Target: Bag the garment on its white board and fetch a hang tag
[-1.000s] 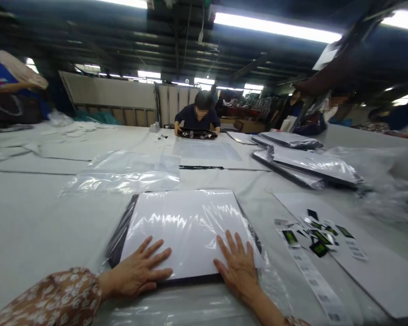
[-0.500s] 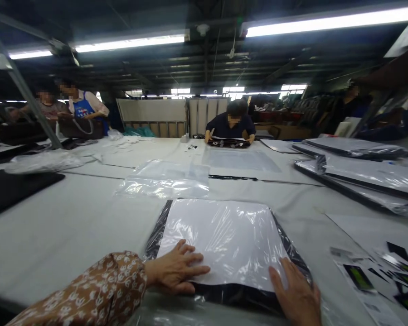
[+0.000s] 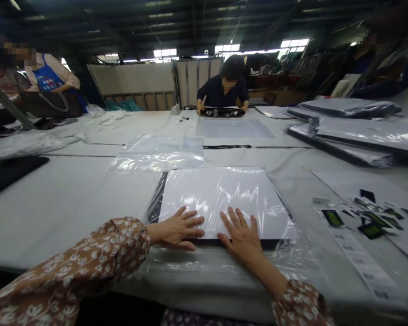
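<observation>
Centrally: bagged white board [image 3: 221,199], flat on surface [image 3: 71,203]; left hand [image 3: 178,228] and right hand [image 3: 243,235] spread open, gripping nothing, pressing its near edge to smooth the film.

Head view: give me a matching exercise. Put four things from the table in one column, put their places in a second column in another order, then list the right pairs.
Things:
1. bagged white board
2. empty clear bags
3. small green and black tags
4. stacked bagged packs

Places:
A. far right of the table
B. near right, lying on a white sheet
C. under the left hand and right hand, at the near edge
D. just beyond the board, toward the middle of the table

Pairs: 1-C, 2-D, 3-B, 4-A
</observation>
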A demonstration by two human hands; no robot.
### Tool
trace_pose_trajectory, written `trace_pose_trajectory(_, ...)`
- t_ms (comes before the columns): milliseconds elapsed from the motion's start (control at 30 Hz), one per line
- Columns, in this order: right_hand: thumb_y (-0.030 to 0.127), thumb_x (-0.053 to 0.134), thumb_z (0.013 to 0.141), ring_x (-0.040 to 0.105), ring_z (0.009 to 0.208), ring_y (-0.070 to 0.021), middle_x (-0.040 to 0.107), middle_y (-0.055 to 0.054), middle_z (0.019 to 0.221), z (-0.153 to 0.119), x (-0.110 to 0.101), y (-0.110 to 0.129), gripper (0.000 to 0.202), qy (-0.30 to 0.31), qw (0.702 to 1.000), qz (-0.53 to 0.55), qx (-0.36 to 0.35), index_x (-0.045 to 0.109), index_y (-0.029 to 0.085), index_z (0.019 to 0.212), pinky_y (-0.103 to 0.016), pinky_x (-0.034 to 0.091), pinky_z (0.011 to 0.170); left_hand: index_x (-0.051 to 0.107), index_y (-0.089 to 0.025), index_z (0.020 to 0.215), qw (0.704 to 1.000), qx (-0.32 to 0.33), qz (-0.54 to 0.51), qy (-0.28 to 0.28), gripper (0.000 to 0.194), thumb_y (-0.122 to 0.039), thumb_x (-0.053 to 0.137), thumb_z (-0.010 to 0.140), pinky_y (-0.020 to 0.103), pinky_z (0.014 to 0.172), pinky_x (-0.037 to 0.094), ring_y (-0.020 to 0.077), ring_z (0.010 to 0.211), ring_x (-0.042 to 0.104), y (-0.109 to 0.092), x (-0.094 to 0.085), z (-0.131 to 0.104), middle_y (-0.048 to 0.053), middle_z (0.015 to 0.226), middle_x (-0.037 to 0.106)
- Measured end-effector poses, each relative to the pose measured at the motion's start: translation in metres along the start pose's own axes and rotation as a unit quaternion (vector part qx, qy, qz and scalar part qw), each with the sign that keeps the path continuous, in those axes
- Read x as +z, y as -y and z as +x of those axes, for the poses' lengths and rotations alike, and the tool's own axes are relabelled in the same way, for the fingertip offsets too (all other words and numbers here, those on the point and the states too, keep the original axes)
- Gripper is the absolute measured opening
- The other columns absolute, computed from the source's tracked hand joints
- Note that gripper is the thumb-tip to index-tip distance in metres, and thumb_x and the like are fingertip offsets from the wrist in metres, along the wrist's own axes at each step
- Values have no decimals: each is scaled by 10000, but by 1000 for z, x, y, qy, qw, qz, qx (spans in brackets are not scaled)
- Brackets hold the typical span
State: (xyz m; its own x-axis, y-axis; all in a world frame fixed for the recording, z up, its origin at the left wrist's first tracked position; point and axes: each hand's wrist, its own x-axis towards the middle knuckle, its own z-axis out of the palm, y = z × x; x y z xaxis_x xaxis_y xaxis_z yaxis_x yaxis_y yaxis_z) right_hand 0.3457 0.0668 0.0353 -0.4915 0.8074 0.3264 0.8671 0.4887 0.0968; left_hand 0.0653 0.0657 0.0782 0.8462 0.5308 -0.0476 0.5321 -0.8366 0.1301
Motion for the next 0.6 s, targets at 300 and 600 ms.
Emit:
trace_pose_trajectory(300,320,423,1007,442,1319,-320,508,-202,1415,-17,-1,50,392,-90,987,120,-53,538,137,1334,-575,262,1098,234,-364,1526,998,54,16,39,541,-520,304,1013,652,1181,87,401,1495,52,23,22,4,51,1644,133)
trace_pose_trajectory(600,160,556,895,597,1019,-247,650,-111,1163,21,39,275,259,1,931,334,-148,590,155,1152,-373,516,880,240,-379,1522,998,58,19,19,527,-503,310,1014,639,1187,95,386,1497,80,28,25,2,39,1640,160)
